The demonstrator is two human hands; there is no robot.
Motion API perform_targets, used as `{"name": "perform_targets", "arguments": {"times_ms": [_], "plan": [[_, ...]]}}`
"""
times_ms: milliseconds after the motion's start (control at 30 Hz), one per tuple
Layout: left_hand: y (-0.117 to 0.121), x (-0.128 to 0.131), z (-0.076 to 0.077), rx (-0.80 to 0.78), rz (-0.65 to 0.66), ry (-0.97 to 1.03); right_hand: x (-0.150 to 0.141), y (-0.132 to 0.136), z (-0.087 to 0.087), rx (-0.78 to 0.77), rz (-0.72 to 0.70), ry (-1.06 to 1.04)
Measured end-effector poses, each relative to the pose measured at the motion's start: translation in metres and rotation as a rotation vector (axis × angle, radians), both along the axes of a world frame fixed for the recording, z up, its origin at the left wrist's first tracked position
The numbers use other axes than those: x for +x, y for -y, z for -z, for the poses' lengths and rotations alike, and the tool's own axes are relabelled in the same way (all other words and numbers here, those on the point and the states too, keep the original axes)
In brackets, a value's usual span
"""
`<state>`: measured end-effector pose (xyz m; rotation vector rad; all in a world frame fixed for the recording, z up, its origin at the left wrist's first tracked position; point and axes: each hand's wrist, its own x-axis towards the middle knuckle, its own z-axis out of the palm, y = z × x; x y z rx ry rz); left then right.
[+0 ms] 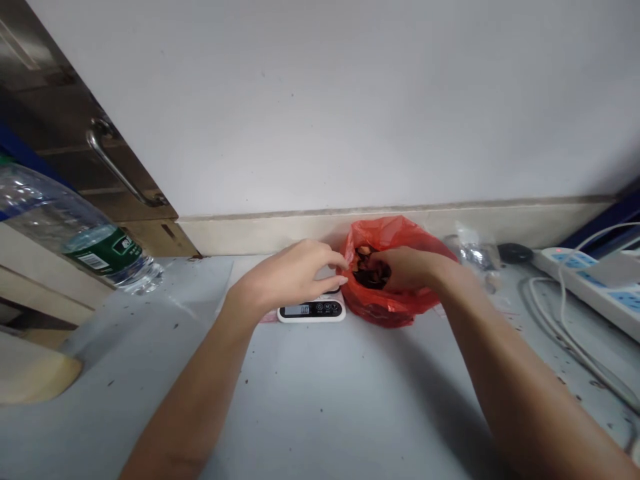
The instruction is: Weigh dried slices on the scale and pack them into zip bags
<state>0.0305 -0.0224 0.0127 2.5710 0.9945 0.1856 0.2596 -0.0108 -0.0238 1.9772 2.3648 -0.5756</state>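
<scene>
A red plastic bag point(395, 307) stands with its mouth spread, and dark brown, dried-looking pieces point(367, 277) lie inside. My right hand point(407, 267) reaches into the bag from the right; its fingertips are hidden among the pieces, so any hold is out of sight. At the bag's left rim, the curved thumb and fingers of my left hand point(300, 273) touch the red plastic and appear to hold its edge. Beneath this hand is a white digital kitchen scale point(311, 319), partly covered, with its lit display showing what looks like zero.
To the left, a clear water bottle point(107, 250) with a green label appears tilted. On the right are a clear plastic bag point(475, 250), a white power strip point(590, 277) and looped white cables point(550, 320). A wall point(320, 133) rises behind the grey tabletop point(310, 400).
</scene>
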Motion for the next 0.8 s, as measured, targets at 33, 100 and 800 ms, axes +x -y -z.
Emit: {"name": "perform_targets", "arguments": {"times_ms": [33,100,800], "plan": [[0.000,-0.001,0.000,-0.003,-0.004,0.001,0.001,-0.001,-0.002,-0.048,0.017,0.019],[0.000,-0.002,-0.001,-0.013,-0.017,0.005,0.002,-0.004,-0.005,-0.106,0.053,0.061],[-0.005,-0.039,-0.020,-0.059,-0.177,-0.138,0.025,0.020,-0.052,-0.069,-0.073,-0.326]]}}
